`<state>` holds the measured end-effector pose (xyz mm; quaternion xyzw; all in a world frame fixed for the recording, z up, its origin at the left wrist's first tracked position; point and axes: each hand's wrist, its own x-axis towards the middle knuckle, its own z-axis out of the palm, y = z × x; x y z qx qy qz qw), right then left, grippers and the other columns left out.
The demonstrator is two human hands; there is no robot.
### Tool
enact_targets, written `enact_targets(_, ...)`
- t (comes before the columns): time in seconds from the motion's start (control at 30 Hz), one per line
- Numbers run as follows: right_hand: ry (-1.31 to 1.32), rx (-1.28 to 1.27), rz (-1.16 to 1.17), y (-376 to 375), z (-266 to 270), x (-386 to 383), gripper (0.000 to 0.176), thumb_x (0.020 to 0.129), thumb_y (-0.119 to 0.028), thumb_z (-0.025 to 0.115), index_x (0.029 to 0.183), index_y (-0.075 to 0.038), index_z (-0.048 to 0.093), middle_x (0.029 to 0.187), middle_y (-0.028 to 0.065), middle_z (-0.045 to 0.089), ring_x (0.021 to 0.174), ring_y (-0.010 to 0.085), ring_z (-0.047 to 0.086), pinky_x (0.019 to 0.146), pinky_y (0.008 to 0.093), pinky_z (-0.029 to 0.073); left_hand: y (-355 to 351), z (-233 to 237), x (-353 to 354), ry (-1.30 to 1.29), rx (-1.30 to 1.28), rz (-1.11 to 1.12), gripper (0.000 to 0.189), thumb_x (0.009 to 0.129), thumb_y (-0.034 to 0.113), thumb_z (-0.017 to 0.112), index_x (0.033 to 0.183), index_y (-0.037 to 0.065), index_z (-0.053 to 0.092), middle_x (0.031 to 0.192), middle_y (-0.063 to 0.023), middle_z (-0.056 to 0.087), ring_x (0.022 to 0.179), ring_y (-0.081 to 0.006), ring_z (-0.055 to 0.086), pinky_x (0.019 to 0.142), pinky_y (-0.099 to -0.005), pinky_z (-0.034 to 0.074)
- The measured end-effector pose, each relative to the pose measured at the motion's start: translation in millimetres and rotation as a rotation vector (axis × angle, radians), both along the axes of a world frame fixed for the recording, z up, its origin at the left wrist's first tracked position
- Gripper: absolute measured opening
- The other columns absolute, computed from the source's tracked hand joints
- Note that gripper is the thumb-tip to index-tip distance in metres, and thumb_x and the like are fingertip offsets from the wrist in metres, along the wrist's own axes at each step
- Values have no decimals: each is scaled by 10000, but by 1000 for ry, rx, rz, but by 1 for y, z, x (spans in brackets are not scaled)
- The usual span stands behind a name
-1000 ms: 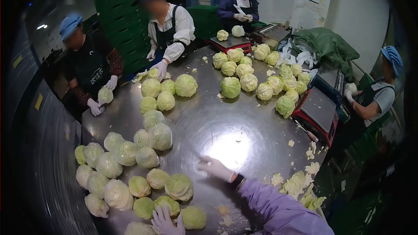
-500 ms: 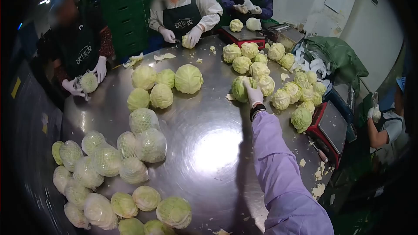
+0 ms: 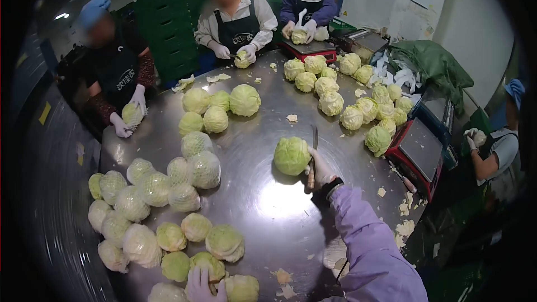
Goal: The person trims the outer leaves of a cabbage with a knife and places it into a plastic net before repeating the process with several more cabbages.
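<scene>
My right hand (image 3: 321, 169), in a pale glove, is closed on a knife (image 3: 315, 137) with a wooden handle, its blade pointing away from me. Against the fingers, on the left, is a green cabbage (image 3: 291, 156) near the middle of the metal table. Low in the view, my left hand (image 3: 205, 287), also gloved, has its fingers on a green cabbage (image 3: 207, 264); its wrist is out of view. Another cabbage (image 3: 242, 289) lies just right of its thumb.
Wrapped cabbages (image 3: 155, 188) cover the left of the table (image 3: 257, 257). Bare cabbages (image 3: 331, 103) lie at the back right, beside a red scale (image 3: 417, 148). Co-workers (image 3: 238, 19) handle cabbages around the far edge. Leaf scraps (image 3: 404, 227) lie near the right edge.
My right hand has drawn the green cabbage from the back group toward me, and the knife now shows. My left hand has come into view at the bottom. The camera view has shifted.
</scene>
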<state>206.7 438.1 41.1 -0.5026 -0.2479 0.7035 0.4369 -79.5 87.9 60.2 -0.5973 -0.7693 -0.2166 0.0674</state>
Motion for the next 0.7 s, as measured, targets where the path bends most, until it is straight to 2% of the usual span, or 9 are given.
enact_targets(0.17,75,289,275,-115,36,11,288,936,-370,504,1002,-103,587,702,-51,521,534,41,426,474,187,333,-33,33,50,-780,216,-314,546,861,204,654,1342,31,461,1146,-105,621,1060,-267,571,959,-395,430)
enact_targets(0.23,52,379,264,-177,70,14,380,923,-318,522,1171,-33,560,815,-34,547,617,38,446,534,194,369,-44,17,68,-1343,-111,-499,931,715,126,795,1462,35,248,1455,-157,361,1299,-293,411,1047,-412,362)
enact_targets(0.3,0,344,323,-243,110,19,413,916,-299,539,1216,-16,535,855,-26,552,662,42,465,566,200,389,-39,34,92,-1826,-188,-518,806,767,22,699,1452,84,279,1439,-123,369,1258,-293,437,1062,-453,354)
enact_targets(0.33,-54,334,379,-270,117,21,455,908,-281,557,1261,1,510,895,-18,557,707,46,485,597,207,409,-34,5,91,-1425,-181,-774,705,793,7,661,1410,79,328,1399,-120,406,1225,-263,463,1048,-402,386)
enact_targets(0.37,-100,342,362,-294,102,24,432,897,-226,586,1254,7,514,938,4,573,759,63,514,657,215,437,-35,28,104,-1572,-263,-604,1162,690,505,793,1508,140,53,1479,-139,270,1338,-323,345,1075,-448,373)
enact_targets(0.47,-309,461,375,-365,129,33,441,904,-157,585,1311,-9,496,960,25,579,767,69,520,672,216,439,-60,15,106,-2245,-376,-708,1080,659,499,818,1463,80,230,1462,-129,334,1345,-288,347,1097,-445,356)
enact_targets(0.6,-172,335,210,-433,124,55,452,908,-127,577,1339,-24,485,917,0,613,638,27,518,572,190,417,-95,10,124,-2062,-466,-615,983,678,398,839,1426,53,304,1432,-129,395,1301,-253,415,1075,-399,380)
enact_targets(0.67,-236,213,245,-464,128,60,473,907,-135,595,1352,-31,471,921,10,633,617,21,531,548,173,418,-99,20,117,-594,100,-1028,843,721,310,812,1393,57,371,1383,-128,459,1242,-240,480,1040,-378,406)
enact_targets(0.7,-217,261,233,-476,118,60,502,904,-159,617,1365,-37,457,950,22,630,626,30,543,540,175,422,-104,18,110,-521,36,-990,743,749,262,778,1366,57,418,1318,-120,521,1197,-226,519,1014,-362,418)
